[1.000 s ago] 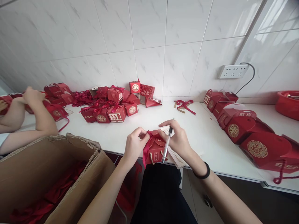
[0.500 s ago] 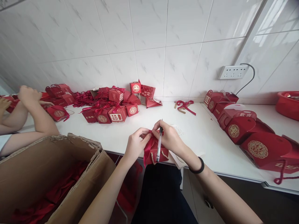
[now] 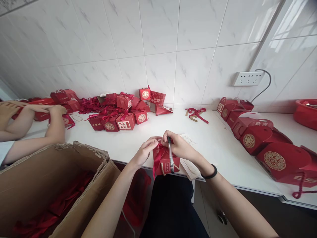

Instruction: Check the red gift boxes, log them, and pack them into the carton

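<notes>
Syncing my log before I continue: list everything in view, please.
counter: one, white, across the middle
wall tiles: many, white, behind
gift box: one, red, counter's near edge
ribbon: one, dark red, on that box
pen: one, clear and black, over the box
papers: several, pale, right of the box
box pile: many, red, left of centre
loose ribbon: uncounted, red, by the wall
box row: several, red, right
basin: one, red, far right
socket strip: one, white, right wall
cable: one, dark, at the socket strip
carton: one, brown, lower left
co-worker's hand: at least one, bare, left
wristband: one, black, right wrist
left grip: one, bare, pinching ribbon
right grip: one, bare, holding pen
</notes>
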`<state>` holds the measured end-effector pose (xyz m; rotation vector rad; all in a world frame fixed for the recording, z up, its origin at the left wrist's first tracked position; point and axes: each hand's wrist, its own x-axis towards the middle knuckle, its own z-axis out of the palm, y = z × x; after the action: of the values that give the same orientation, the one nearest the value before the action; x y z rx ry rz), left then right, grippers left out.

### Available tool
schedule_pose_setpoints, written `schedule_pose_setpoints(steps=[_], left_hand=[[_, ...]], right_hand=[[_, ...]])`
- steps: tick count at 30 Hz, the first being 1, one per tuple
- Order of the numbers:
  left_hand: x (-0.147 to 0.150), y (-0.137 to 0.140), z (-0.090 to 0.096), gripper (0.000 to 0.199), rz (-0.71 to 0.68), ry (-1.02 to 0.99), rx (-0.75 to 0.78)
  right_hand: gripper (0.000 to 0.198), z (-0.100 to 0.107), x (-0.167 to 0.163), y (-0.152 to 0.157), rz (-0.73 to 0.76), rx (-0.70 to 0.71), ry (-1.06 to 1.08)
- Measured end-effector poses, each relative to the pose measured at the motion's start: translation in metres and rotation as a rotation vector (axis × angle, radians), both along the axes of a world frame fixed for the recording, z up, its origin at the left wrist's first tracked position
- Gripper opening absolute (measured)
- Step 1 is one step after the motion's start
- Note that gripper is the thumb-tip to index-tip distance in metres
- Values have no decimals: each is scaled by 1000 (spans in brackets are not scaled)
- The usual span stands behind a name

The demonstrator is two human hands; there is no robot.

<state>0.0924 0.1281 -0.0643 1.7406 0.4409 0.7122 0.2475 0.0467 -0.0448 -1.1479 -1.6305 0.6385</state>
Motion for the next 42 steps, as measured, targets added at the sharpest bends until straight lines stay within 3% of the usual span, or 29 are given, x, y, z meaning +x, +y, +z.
schedule_pose_setpoints(steps=[6,12,15,20,24,32,34,36,42], left_hand=[[3,1,-5,20,-6,15,-42],[2,2,-5,32,-15,-34,9],[4,2,-4,33,26,-61,-65],[5,0,-4,18,41,-157,-228],[6,0,-6,23,16,-206,-350],[6,0,-7,20,-33,-205,-424],[2,-1,-10,20,-17,-219,-374],[-2,-3,-13,28,93,-195,-240],[-7,-21,-8,9,471,98,374]], right_hand=[[10,2,-3,3,-42,-57,94],[14,1,-5,5,-33,-72,81],[15,1,-5,5,-17,-63,100],[19,-2,-3,6,-45,-74,124],[19,-5,-3,7,-54,-71,142],[19,-5,-3,6,-33,-74,133],[19,-5,-2,6,-33,-75,155],[20,-5,-2,6,-61,-71,173],[20,-7,-3,7,-84,-61,195]])
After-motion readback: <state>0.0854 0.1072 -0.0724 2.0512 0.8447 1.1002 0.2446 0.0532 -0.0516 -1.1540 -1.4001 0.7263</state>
